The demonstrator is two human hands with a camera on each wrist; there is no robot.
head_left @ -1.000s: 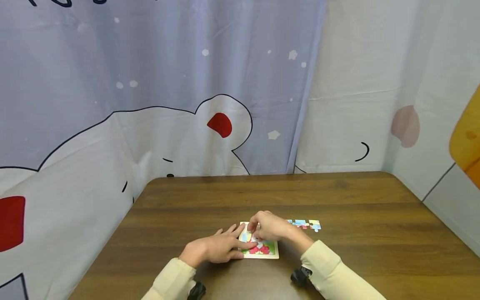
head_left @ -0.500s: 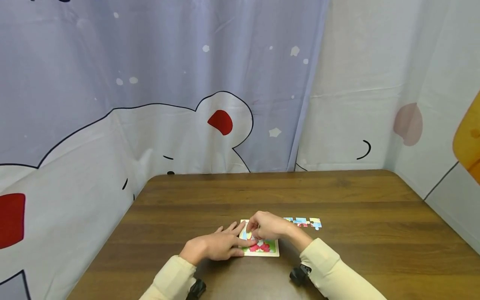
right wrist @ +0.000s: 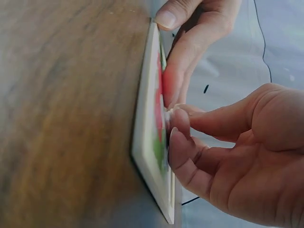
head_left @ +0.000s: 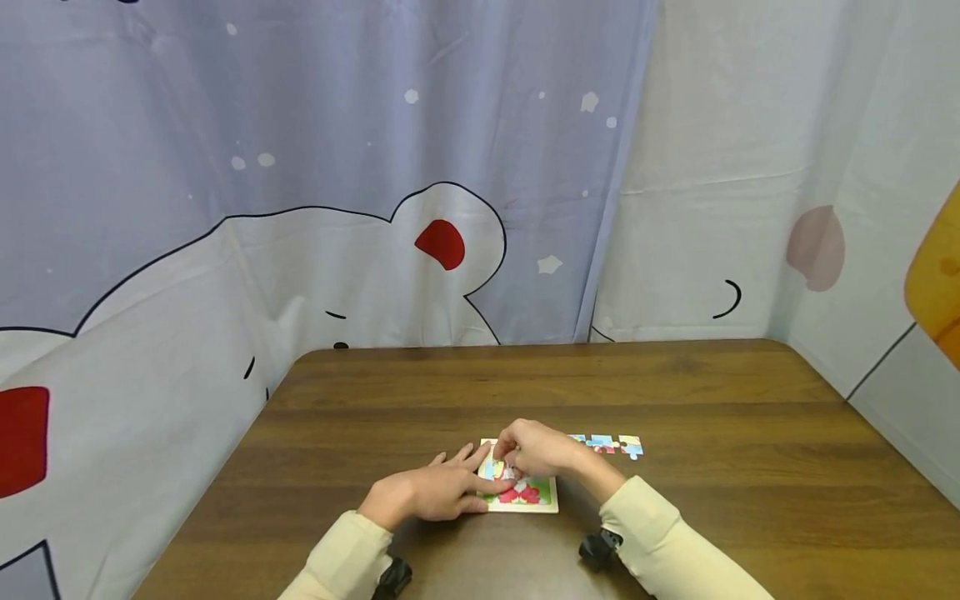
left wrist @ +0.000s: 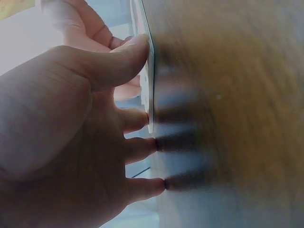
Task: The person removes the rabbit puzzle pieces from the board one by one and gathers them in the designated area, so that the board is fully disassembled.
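A small jigsaw board (head_left: 553, 495) with a pale frame and a pink, green and blue picture lies on the table. My left hand (head_left: 435, 492) is spread at its left side, with the index finger pressing on the picture and the thumb on the near edge. In the left wrist view, the other fingertips of the left hand (left wrist: 71, 123) touch the board's edge and the tabletop. My right hand (head_left: 542, 450) is over the board, fingers curled and pinching a puzzle piece (right wrist: 167, 117), mostly hidden by the fingertips.
Several loose puzzle pieces (head_left: 602, 442) lie in a row on the table behind the right wrist. The brown wooden table (head_left: 360, 417) extends around the board. A printed curtain (head_left: 337, 275) hangs behind its far edge.
The head view has tilted down slightly since the first frame. Right fingertips shift very slightly over the board, uncovering a little more of the picture. The left hand stays in place.
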